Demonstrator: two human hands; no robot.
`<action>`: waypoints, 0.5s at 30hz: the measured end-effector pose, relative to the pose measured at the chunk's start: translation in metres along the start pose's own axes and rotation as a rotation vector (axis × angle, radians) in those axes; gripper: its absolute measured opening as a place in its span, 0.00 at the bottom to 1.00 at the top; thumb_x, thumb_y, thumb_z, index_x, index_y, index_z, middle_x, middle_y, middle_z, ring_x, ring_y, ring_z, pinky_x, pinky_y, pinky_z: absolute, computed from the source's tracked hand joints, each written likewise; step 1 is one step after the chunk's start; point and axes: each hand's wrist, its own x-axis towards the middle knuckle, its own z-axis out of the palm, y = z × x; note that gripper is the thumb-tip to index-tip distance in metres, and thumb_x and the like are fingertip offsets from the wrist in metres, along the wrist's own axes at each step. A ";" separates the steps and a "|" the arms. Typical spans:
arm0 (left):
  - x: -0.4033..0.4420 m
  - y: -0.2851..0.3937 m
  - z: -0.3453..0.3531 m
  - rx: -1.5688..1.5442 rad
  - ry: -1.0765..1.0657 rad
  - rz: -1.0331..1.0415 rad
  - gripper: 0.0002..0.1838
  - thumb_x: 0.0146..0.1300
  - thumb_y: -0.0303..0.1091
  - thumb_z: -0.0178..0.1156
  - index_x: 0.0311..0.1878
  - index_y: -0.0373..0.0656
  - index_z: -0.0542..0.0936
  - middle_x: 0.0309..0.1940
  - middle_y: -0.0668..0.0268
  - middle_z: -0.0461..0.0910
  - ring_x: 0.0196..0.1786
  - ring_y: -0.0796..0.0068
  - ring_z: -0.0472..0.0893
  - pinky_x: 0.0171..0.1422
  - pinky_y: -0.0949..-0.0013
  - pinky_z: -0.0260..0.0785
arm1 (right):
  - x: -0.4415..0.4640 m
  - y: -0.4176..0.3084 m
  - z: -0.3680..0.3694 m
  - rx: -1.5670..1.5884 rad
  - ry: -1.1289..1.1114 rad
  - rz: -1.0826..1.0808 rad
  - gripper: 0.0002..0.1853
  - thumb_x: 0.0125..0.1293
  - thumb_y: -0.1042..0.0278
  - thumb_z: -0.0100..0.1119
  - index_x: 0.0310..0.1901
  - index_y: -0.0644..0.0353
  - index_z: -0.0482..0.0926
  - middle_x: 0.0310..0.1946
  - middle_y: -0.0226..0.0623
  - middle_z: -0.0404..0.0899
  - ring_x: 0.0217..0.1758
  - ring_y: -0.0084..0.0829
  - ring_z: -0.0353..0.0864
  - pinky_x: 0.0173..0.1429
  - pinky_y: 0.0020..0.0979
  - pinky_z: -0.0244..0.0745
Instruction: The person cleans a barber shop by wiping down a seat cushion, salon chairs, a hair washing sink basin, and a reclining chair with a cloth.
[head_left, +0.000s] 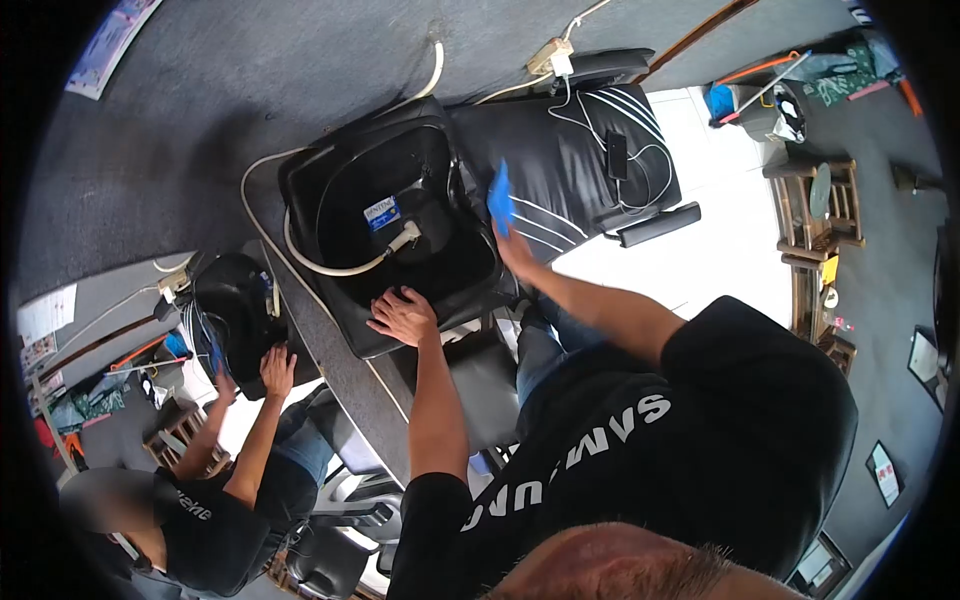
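Note:
A black wash basin (340,215) with a headrest-like rim is in the upper middle, a blue and white label (381,213) inside it. In the bowl lies a white spray head (404,237) on a pale hose. My left hand (403,316) rests on the basin's near edge, fingers apart, with nothing in it. To the right of the basin, my right hand (514,248) holds a blue cloth (501,200), slightly blurred, above the edge of a black padded seat (500,140) with white stripes.
A phone (617,156) with white cables lies on the seat. A power socket (549,57) is on the wall behind. At left, a mirror reflects the basin and my arms. A wooden chair (815,210), a bin (757,118) and a black armrest (660,225) are at right.

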 end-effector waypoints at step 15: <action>-0.001 -0.003 0.007 0.031 -0.036 0.005 0.18 0.70 0.47 0.53 0.52 0.46 0.82 0.57 0.59 0.78 0.74 0.57 0.67 0.83 0.33 0.44 | 0.193 -0.049 0.022 0.356 -0.105 0.059 0.46 0.76 0.28 0.39 0.76 0.65 0.62 0.74 0.56 0.66 0.78 0.51 0.65 0.80 0.44 0.57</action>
